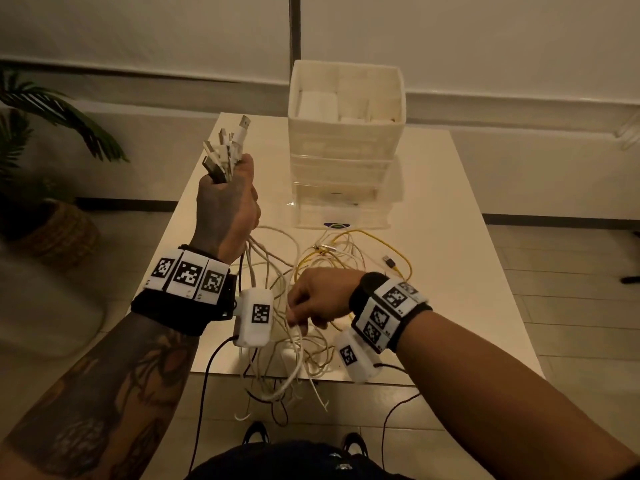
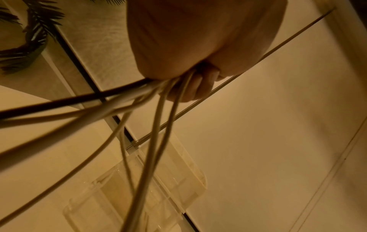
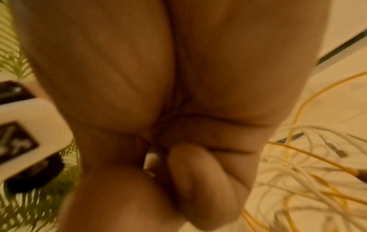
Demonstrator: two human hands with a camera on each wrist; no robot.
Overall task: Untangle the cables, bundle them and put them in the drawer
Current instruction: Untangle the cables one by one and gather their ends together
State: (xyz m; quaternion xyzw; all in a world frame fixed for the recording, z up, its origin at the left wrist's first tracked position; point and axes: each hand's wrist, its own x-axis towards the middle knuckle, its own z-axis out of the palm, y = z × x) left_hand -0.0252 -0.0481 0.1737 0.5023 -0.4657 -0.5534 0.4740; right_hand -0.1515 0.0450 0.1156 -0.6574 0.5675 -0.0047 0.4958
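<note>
My left hand [image 1: 227, 202] is raised above the table's left side and grips a bunch of white cables, their USB plugs [image 1: 227, 147] sticking up out of the fist. In the left wrist view the cables [image 2: 158, 113] trail down from the curled fingers [image 2: 194, 87]. The loose strands hang in a tangle [image 1: 287, 306] over the table's near edge. My right hand [image 1: 318, 296] is lower, at the tangle, fingers curled and pinching a white cable end [image 3: 151, 158]. A yellow cable [image 1: 377, 251] lies looped on the table. The clear stacked drawer unit [image 1: 343, 192] stands behind.
A white basket [image 1: 346, 98] sits on top of the drawer unit. A black USB plug [image 1: 389, 262] lies on the white table [image 1: 450, 237] right of the yellow cable. A potted plant [image 1: 45, 188] stands on the floor at the left. Black sensor wires hang from both wrists.
</note>
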